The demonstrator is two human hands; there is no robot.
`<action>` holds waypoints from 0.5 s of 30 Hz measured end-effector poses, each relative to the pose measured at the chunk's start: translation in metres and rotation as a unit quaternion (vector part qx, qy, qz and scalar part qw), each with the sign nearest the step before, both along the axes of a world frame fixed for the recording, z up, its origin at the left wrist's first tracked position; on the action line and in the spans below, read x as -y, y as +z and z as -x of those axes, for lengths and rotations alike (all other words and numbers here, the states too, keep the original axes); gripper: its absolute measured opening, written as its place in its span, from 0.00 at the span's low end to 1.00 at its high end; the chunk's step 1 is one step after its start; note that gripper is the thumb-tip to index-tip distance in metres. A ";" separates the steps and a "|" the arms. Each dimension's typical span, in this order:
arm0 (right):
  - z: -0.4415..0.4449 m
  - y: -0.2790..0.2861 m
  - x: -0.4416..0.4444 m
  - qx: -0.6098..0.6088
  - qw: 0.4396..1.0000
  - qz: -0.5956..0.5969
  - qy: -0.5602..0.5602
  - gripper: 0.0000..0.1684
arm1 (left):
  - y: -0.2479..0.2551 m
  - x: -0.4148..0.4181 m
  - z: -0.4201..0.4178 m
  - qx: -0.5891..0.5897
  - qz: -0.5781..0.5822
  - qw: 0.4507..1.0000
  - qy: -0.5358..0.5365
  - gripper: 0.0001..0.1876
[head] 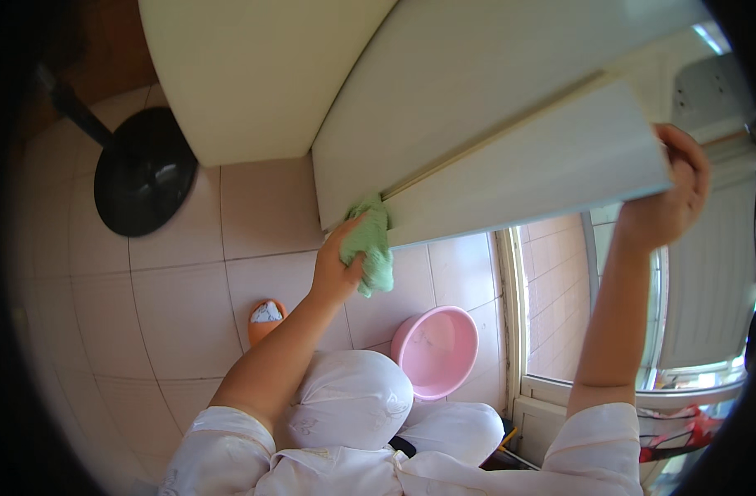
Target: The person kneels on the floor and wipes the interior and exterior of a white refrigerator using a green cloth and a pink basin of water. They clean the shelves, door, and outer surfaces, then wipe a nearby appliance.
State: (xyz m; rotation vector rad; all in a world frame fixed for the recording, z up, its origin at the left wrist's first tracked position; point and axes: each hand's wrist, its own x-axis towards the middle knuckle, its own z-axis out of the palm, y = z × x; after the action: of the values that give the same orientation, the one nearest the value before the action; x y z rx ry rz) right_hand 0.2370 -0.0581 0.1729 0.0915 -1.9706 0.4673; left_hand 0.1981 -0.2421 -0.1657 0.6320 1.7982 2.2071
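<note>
My left hand point(339, 259) grips a green cloth point(373, 254) and presses it to the left end of a long white panel point(527, 161), which stands at an angle to a larger white surface point(452, 87). The cloth hangs partly below the panel's lower edge. At the panel's far right end my right hand point(675, 180) is curled around the edge, its fingertips partly hidden behind it. Below the panel, a pink plastic basin point(435, 353) stands on the tiled floor beside my knees.
A round black stand base point(145, 172) with a pole is on the floor at the left. A cream cabinet-like body point(254, 80) adjoins the white surface. An orange slipper point(261, 332) shows by my left forearm. A door frame point(513, 310) rises at the right.
</note>
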 end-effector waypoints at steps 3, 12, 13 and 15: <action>-0.010 0.006 -0.014 0.049 0.992 -0.081 -0.079 0.14 | -0.059 0.005 -0.006 0.152 0.049 0.987 -0.026 0.19; -0.042 0.013 -0.053 0.061 0.966 -0.217 -0.129 0.12 | -0.138 -0.010 0.021 0.408 0.142 0.899 -0.067 0.22; -0.042 0.015 -0.057 0.053 0.947 -0.276 -0.155 0.12 | -0.146 -0.011 0.023 0.445 0.119 0.886 -0.047 0.22; -0.038 0.021 -0.058 0.044 0.892 -0.395 -0.214 0.12 | -0.163 -0.018 0.024 0.512 0.073 0.856 -0.014 0.21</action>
State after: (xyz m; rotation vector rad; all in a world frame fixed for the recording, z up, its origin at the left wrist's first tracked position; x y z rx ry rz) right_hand 0.2751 0.0000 0.1934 0.1418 -2.0781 -0.6459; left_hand 0.1744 -0.2242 -0.3291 -0.4982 1.2901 1.7614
